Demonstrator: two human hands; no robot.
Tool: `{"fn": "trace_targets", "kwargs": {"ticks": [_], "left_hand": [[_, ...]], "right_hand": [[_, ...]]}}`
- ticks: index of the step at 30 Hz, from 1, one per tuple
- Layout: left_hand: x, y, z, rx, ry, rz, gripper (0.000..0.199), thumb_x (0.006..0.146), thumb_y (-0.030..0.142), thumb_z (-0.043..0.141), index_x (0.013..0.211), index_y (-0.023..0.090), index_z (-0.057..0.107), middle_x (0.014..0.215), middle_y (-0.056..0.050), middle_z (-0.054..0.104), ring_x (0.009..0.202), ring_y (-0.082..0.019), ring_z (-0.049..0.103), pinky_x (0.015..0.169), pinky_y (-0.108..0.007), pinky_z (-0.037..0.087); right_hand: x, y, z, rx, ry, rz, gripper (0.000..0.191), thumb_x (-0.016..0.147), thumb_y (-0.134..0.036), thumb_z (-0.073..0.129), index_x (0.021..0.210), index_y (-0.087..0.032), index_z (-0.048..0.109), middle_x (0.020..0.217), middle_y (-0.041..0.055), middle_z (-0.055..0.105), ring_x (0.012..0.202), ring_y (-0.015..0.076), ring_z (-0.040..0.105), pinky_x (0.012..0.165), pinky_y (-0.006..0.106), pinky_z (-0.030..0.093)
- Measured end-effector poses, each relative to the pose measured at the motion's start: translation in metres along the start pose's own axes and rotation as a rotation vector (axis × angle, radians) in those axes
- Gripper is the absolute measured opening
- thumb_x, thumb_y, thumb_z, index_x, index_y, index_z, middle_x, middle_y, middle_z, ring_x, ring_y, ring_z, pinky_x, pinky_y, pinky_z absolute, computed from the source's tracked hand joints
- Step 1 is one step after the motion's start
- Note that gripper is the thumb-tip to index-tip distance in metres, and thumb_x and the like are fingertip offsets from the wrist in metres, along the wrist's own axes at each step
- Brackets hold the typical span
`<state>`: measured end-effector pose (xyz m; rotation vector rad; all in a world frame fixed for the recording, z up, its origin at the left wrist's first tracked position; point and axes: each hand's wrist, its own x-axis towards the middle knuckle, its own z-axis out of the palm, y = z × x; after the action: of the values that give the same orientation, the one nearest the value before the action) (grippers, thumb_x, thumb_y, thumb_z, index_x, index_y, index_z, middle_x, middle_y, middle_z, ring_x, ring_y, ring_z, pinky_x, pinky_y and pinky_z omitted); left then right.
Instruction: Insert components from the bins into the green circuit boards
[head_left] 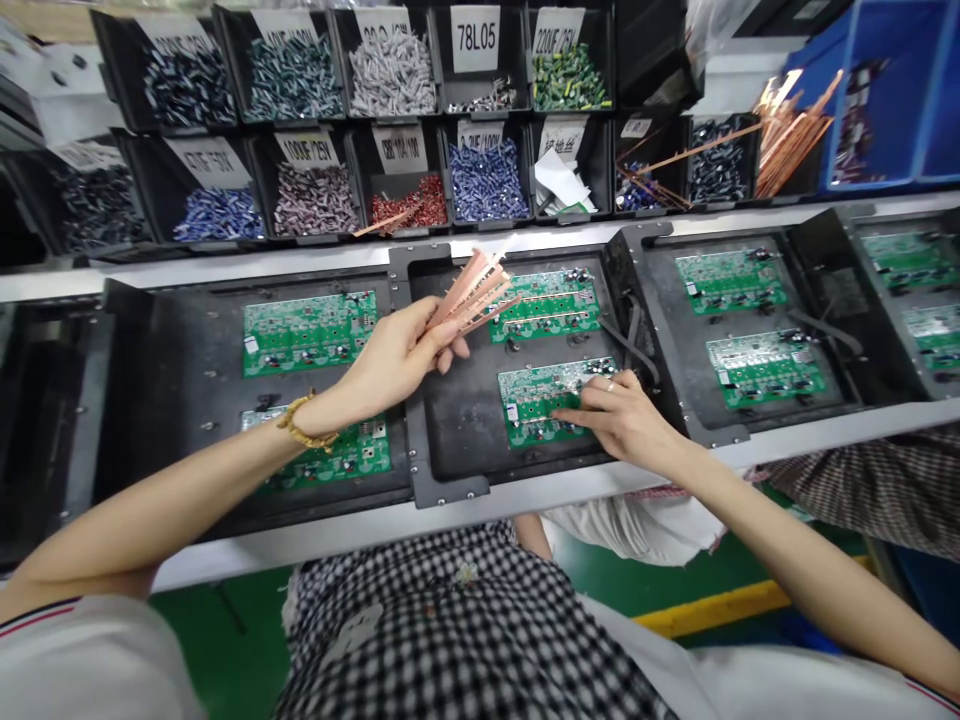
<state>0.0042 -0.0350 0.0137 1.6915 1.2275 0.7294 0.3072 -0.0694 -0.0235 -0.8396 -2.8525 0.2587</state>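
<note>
Near the frame's centre, the left hand (429, 345) has its fingers clamped on fanned copper-coloured strips (475, 290), while, right of centre, the right hand (616, 412) touches a green circuit board (551, 393), any pinch there impossible to tell.

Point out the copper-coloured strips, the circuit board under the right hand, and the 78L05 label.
Copper-coloured strips (472, 291): head view, middle of the fanned bundle.
Circuit board (541, 396): head view, green face, left of its centre.
78L05 label (477, 38): head view, middle of its printed face.
</note>
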Motion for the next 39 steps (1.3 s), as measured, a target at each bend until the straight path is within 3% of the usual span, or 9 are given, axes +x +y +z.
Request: {"fn": "trace_targets", "kwargs": {"ticks": [7,12,17,20,23,26,30,33,39], "left_hand": [[-0.007,0.004,-0.004,0.214,0.061,-0.007,0.023,0.093,0.028,0.042,0.076,0.016,0.052,0.06,0.001,0.056,0.056,-0.011,0.052,0.056,-0.023,0.039],[-0.014,0.002,-0.011,0.162,0.068,-0.031,0.018,0.093,0.026,0.041,0.084,0.016,0.053,0.06,0.001,0.059,0.059,-0.011,0.057,0.058,-0.023,0.043],[-0.028,-0.003,-0.017,-0.036,0.101,-0.035,0.019,0.094,0.03,0.041,0.086,0.015,0.05,0.068,-0.002,0.064,0.052,-0.009,0.055,0.05,-0.02,0.043],[-0.042,-0.006,-0.03,-0.066,0.168,-0.001,0.018,0.093,0.03,0.042,0.086,0.016,0.05,0.064,0.0,0.061,0.052,-0.009,0.056,0.051,-0.019,0.044],[-0.058,-0.019,-0.065,-0.156,0.305,0.034,0.017,0.093,0.03,0.045,0.093,0.015,0.053,0.078,-0.004,0.067,0.065,-0.011,0.063,0.063,-0.022,0.051],[-0.078,-0.044,-0.117,-0.216,0.475,0.034,0.02,0.09,0.032,0.05,0.097,0.014,0.056,0.09,-0.007,0.068,0.074,-0.013,0.064,0.068,-0.024,0.052],[-0.108,-0.081,-0.175,-0.12,0.504,-0.094,0.025,0.087,0.036,0.053,0.085,0.012,0.061,0.073,-0.005,0.065,0.055,-0.01,0.055,0.05,-0.021,0.044],[-0.124,-0.096,-0.193,-0.036,0.466,-0.153,0.025,0.088,0.034,0.052,0.084,0.012,0.062,0.067,-0.004,0.063,0.054,-0.01,0.054,0.048,-0.021,0.041],[-0.125,-0.102,-0.204,0.128,0.375,-0.211,0.017,0.091,0.024,0.046,0.086,0.014,0.059,0.063,0.0,0.063,0.054,-0.01,0.055,0.056,-0.022,0.042]], "right_hand": [[-0.003,-0.002,0.0,-0.1,0.015,-0.058,0.034,0.092,-0.012,0.037,0.108,-0.019,0.066,0.068,0.002,0.059,0.074,0.0147,0.048,0.067,0.031,0.023],[0.011,-0.017,-0.017,0.01,-0.006,0.095,0.027,0.088,-0.015,0.047,0.102,-0.022,0.069,0.098,0.0067,0.068,0.094,0.0198,0.058,0.07,0.034,0.028],[0.088,-0.056,-0.021,0.705,0.397,0.61,0.017,0.079,-0.033,0.063,0.089,-0.023,0.073,0.09,0.0045,0.073,0.084,0.0198,0.066,0.076,0.037,0.045],[0.149,-0.081,-0.011,1.271,0.452,0.677,0.02,0.068,-0.038,0.072,0.08,-0.022,0.072,0.082,0.0026,0.074,0.077,0.0187,0.067,0.078,0.037,0.05],[0.199,-0.094,-0.003,1.448,0.55,0.623,0.018,0.07,-0.038,0.071,0.076,-0.021,0.069,0.077,0.0011,0.072,0.073,0.0165,0.067,0.078,0.036,0.051],[0.242,-0.093,0.005,1.143,0.538,0.458,0.018,0.078,-0.036,0.063,0.081,-0.02,0.069,0.075,0.0018,0.069,0.069,0.0153,0.064,0.071,0.033,0.049],[0.294,-0.09,0.023,0.455,0.184,0.1,0.027,0.087,-0.027,0.048,0.096,-0.017,0.071,0.078,0.0054,0.066,0.071,0.0159,0.057,0.068,0.032,0.038],[0.321,-0.093,0.041,0.117,-0.015,-0.049,0.032,0.089,-0.022,0.041,0.102,-0.019,0.071,0.073,0.0047,0.063,0.069,0.0155,0.05,0.069,0.033,0.029],[0.336,-0.092,0.059,-0.139,-0.063,-0.163,0.039,0.089,-0.013,0.037,0.109,-0.022,0.068,0.072,0.0045,0.053,0.074,0.0178,0.039,0.067,0.034,0.02]]}}
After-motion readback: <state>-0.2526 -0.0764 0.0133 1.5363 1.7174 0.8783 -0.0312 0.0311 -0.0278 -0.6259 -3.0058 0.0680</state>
